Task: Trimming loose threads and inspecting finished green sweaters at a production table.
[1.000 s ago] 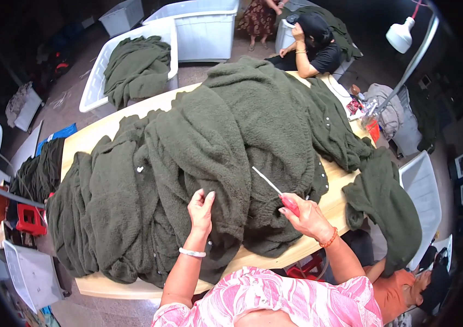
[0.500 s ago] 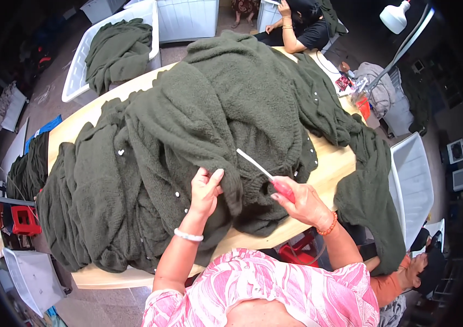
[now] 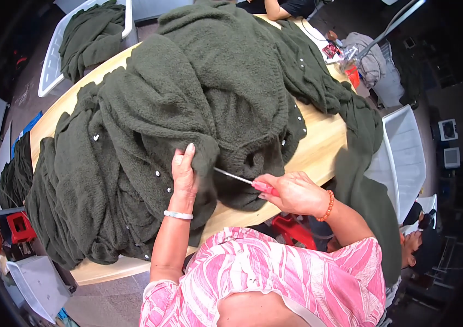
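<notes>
A pile of dark green knit sweaters point(image 3: 149, 125) covers most of the table before me. In my right hand point(image 3: 299, 193) is a tool with a pinkish-red handle point(image 3: 265, 188) and a thin metal shaft, its fingers wrapped round the handle. The shaft points left, its tip meeting a fold of the knit just right of my left hand point(image 3: 184, 173). That hand is closed on the sweater's fold, with some fingertips hidden by cloth. Small white buttons point(image 3: 158, 174) show on the sweaters.
The wooden table point(image 3: 318, 158) shows along its edges. A white bin of green knitwear point(image 3: 51, 60) stands far left, another white bin point(image 3: 406, 158) at right. One person's arm point(image 3: 277, 8) rests at the far edge; another person point(image 3: 416, 248) is lower right. A lamp arm point(image 3: 389, 27) reaches in at far right.
The tool's tip has swung down and left, from above the cloth to the fold by my left hand. My view has shifted, so the pile sits higher and farther left.
</notes>
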A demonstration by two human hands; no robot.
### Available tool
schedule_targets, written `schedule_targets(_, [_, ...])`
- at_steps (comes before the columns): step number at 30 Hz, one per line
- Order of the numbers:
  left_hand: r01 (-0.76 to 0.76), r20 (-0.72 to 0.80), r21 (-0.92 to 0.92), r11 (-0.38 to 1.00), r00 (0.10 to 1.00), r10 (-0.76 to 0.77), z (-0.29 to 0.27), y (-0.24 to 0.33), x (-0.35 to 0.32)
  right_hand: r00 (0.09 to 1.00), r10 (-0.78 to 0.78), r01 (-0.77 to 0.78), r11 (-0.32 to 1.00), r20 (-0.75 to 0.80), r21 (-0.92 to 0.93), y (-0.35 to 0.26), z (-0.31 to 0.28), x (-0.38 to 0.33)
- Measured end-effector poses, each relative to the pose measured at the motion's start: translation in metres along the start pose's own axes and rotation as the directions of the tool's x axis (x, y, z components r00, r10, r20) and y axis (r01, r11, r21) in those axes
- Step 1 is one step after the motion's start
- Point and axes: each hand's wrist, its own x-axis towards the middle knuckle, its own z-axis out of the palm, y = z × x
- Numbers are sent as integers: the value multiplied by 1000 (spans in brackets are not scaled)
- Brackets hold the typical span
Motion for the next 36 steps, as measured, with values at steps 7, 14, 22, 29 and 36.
schedule_targets(7, [128, -124, -153, 980, 981, -148, -1, -20, -9, 999, -14, 18, 996, -41, 83, -1, 17, -10])
schedule_targets(14, [38, 142, 136, 990, 988, -58, -38, -21, -25, 997, -37, 28, 990, 63, 136, 6, 29, -14])
schedule_targets(22, [216, 11, -77, 973, 976, -216, -46, 72, 12, 964, -142, 173, 976, -225, 129, -5, 29, -4])
schedule_targets(29, [70, 43, -457, 887, 997, -57, -68, 68, 25, 949, -181, 225, 963, -259, 150, -26, 14, 19])
schedule_targets(36, [116, 16, -667, 736, 990, -141, -87, 66, -4, 918, -257, 306, 944, -303, 127, -32, 15, 27])
